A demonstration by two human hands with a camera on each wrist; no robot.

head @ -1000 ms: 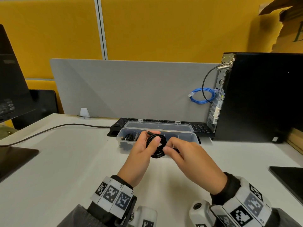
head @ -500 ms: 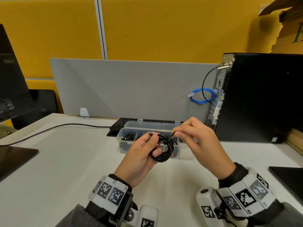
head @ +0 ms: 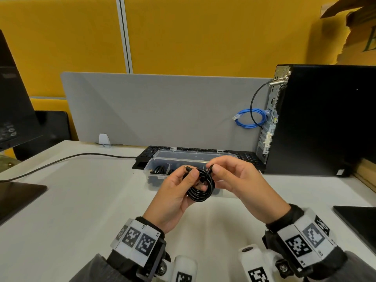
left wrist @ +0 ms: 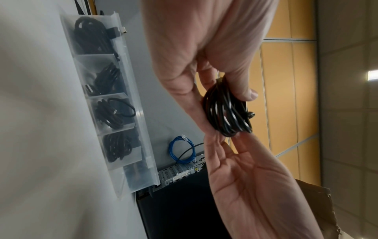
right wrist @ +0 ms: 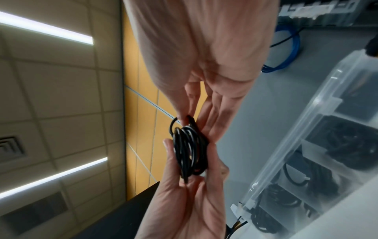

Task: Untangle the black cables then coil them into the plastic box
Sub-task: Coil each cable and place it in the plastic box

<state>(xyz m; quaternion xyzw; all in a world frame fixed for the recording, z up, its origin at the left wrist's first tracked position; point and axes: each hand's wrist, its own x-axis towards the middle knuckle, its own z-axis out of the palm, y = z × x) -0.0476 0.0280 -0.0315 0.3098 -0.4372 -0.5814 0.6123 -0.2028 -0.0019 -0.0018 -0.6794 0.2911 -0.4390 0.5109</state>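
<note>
A black cable wound into a small coil hangs above the table in front of the plastic box. My left hand grips the coil, thumb over its top and fingers behind it. My right hand pinches the cable's loose end at the top right of the coil. The clear box lies open, its lid tipped back, and its compartments hold several coiled black cables.
A black keyboard lies behind the box, a black computer tower with a blue cable loop stands at the right. A grey divider closes the back. A monitor foot and a thin cable are left; a dark pad is at the right.
My right hand rose from the coil's lower right side to its top and now pinches the cable end there. Both hands drew slightly nearer to me; the coil stays in my left hand.
</note>
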